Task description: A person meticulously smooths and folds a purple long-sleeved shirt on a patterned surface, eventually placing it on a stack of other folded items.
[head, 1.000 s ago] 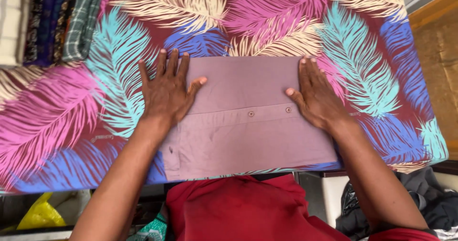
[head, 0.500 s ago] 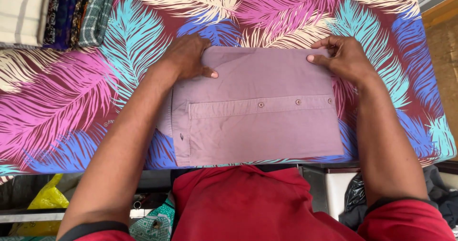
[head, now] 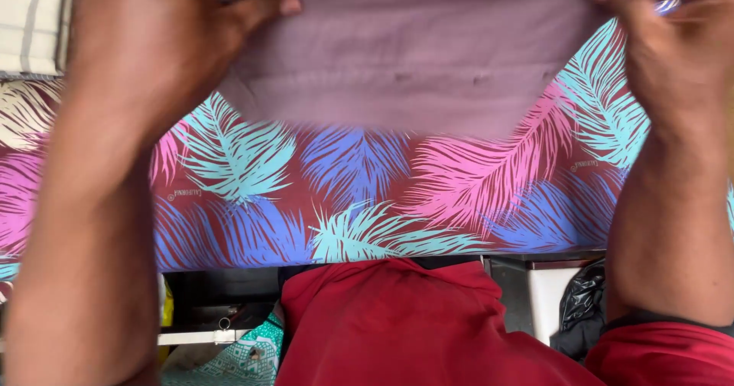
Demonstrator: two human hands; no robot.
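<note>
Surface: table draped in a feather-print cloth (head: 344, 195), maroon ground with pink, blue and turquoise plumes; its front edge hangs just above the person's red shirt (head: 397, 325).
Item: folded mauve garment (head: 428, 57), held up off the cloth, filling the upper middle of the view; lower edge blurred.
Left hand: left hand (head: 160, 42) clamps the garment's left edge, thumb lying across the front face, other fingers hidden behind the fabric.
Right hand: right hand (head: 673, 50) pinches the right edge, thumb on the front, remaining fingers out of sight behind.
Handling (judgement): light, soft woven fabric; sags between the two grips and would likely unfold if one side were let go. Not slippery, not fragile. Best taken at the two outer edges of the fold, all layers caught together, as both hands do now.
Surroundings: striped pale fabric (head: 30, 19) at top left; black plastic bag (head: 581, 309) low right beneath the table; yellow object and patterned green item lower left, too dim to identify.
</note>
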